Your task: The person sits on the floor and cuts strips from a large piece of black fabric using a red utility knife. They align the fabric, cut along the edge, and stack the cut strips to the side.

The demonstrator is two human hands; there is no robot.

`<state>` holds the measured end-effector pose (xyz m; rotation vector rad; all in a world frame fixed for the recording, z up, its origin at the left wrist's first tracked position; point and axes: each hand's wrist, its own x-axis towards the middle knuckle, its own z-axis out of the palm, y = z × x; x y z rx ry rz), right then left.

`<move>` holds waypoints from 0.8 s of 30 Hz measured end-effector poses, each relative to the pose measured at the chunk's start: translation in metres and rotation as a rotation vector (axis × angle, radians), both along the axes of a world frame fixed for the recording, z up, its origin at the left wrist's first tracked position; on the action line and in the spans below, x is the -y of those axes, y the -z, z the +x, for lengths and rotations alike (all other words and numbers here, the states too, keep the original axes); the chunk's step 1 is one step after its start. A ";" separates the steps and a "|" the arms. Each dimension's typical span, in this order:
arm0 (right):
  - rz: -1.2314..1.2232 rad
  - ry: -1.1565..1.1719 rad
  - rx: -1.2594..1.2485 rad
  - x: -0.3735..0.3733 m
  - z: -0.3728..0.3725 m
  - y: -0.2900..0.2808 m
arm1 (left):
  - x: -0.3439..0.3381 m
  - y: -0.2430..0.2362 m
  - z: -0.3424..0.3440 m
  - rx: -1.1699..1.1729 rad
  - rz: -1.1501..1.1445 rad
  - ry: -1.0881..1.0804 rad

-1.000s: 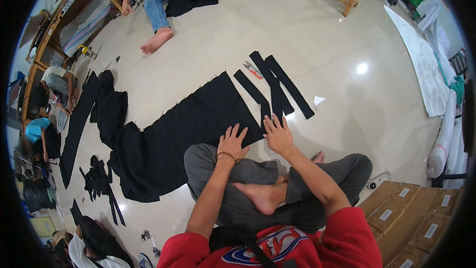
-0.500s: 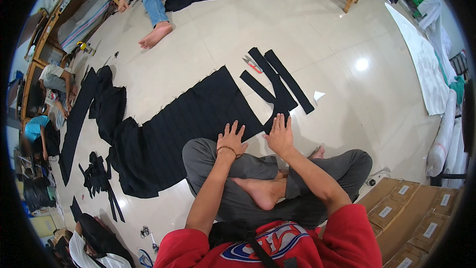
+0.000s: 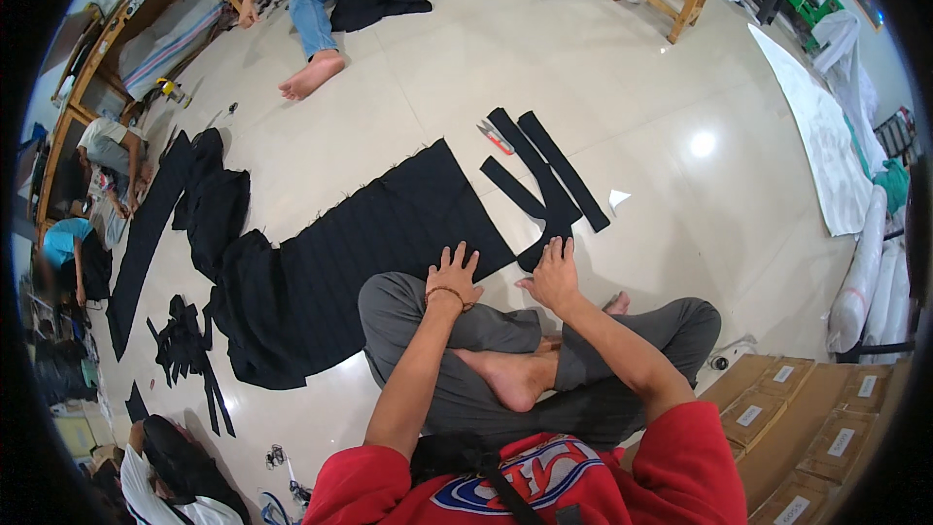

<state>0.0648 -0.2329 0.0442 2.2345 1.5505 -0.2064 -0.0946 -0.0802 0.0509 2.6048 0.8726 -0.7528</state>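
A wide piece of black cloth (image 3: 369, 224) with a frayed far edge lies spread on the floor to my left. My left hand (image 3: 451, 278) rests palm down at its near right corner, fingers spread. Beside it, my right hand (image 3: 554, 277) lies on the near end of a black fabric strip (image 3: 530, 160), fingers slightly bent and apart, thumb out to the left. A shorter black strip (image 3: 513, 187) sits left of that one, and another long strip (image 3: 564, 170) to its right. Red-handled thread snips (image 3: 496, 138) lie by the strips' far ends.
A small white scrap (image 3: 619, 198) is right of the strips. Bunched black cloth (image 3: 214, 204) and a tangle of black strips (image 3: 185, 340) lie left. Cardboard boxes (image 3: 768, 399) stand near right. Across the floor sits a person in jeans (image 3: 316, 15); others sit at left.
The view has shifted slightly. My right hand's fingers have bent more, and the strips lie a little nearer to me. My left hand stays on the cloth.
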 end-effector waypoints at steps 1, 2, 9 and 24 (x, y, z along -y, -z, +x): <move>-0.015 0.001 -0.011 0.001 0.000 -0.001 | 0.001 0.000 0.000 0.000 -0.004 -0.004; -0.029 0.002 -0.020 0.002 0.002 -0.002 | 0.001 0.000 0.000 0.003 -0.006 -0.006; -0.115 -0.058 -0.010 0.008 0.000 -0.008 | -0.001 -0.001 -0.003 -0.008 -0.024 -0.016; -0.286 0.073 0.057 0.001 0.009 -0.016 | -0.004 0.008 -0.008 0.061 -0.110 -0.061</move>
